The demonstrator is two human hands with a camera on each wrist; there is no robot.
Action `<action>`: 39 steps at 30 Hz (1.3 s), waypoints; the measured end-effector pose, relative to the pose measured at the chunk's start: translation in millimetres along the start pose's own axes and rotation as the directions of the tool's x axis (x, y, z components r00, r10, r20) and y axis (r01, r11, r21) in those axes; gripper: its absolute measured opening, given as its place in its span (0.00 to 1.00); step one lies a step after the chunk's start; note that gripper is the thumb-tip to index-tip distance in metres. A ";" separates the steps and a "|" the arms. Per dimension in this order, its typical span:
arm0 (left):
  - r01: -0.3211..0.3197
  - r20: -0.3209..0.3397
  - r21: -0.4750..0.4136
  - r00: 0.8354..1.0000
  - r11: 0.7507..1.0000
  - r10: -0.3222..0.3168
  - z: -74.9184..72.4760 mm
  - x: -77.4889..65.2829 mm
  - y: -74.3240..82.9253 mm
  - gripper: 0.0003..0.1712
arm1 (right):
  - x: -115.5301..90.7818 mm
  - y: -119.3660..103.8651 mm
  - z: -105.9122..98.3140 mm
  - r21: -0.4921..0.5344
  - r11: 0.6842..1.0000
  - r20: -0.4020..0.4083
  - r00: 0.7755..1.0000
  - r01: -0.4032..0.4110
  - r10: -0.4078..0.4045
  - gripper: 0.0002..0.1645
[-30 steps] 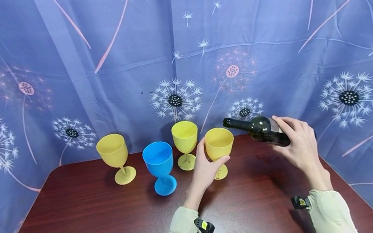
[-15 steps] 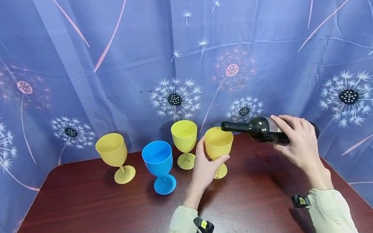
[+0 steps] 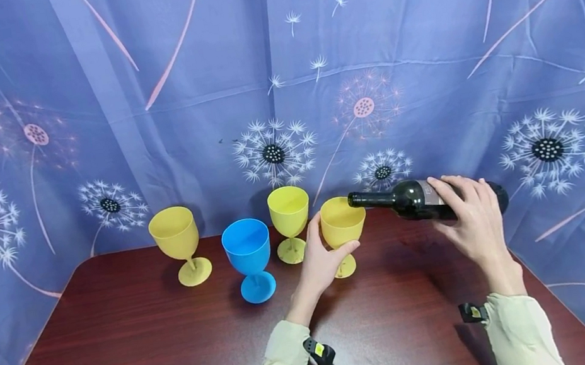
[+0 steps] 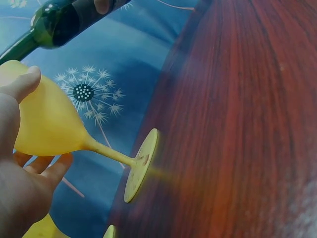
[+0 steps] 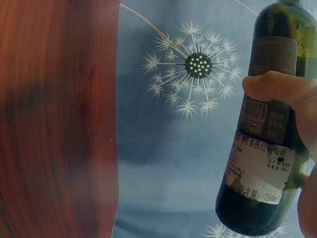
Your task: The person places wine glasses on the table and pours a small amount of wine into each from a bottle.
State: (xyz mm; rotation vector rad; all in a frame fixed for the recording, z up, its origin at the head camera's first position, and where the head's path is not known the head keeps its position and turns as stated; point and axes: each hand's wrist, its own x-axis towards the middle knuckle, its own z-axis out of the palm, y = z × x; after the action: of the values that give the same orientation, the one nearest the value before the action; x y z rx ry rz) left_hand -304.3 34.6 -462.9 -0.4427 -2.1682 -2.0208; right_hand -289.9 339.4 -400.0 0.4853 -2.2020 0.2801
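My left hand (image 3: 318, 261) grips the bowl of the rightmost yellow goblet (image 3: 344, 231), thumb in front and fingers behind. In the left wrist view the goblet's round foot (image 4: 142, 166) stands at the table surface. My right hand (image 3: 473, 221) holds a dark green wine bottle (image 3: 416, 200) round its labelled body. The bottle lies nearly level, its neck pointing left, and its mouth overlaps the goblet's rim in the head view. A white label with printed characters (image 5: 260, 168) shows near the bottle's base in the right wrist view. No liquid is visible at the mouth.
Left of the held goblet stand a second yellow goblet (image 3: 289, 215), a blue goblet (image 3: 248, 253) and a third yellow goblet (image 3: 176, 236), all upright on the dark wooden table (image 3: 126, 362). A blue curtain with dandelion prints (image 3: 195, 147) hangs behind the table.
The bottle has tipped from neck-up towards level, its base rising with my right hand. Its mouth has come left over the goblet's rim. My left hand stays on the goblet.
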 end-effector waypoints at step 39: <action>0.029 -0.007 0.044 1.000 0.999 -0.029 -1.1 -0.1 0.8 0.55 | 3.4 -6.2 -0.6 -0.046 0.999 -0.136 0.990 0.025 -0.031 0.49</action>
State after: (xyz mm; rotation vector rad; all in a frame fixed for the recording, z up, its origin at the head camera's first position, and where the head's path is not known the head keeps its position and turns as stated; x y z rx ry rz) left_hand -304.1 33.5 -462.0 -0.4007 -2.2231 -1.9812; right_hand -288.7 333.2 -396.8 0.4584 -2.0617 0.2417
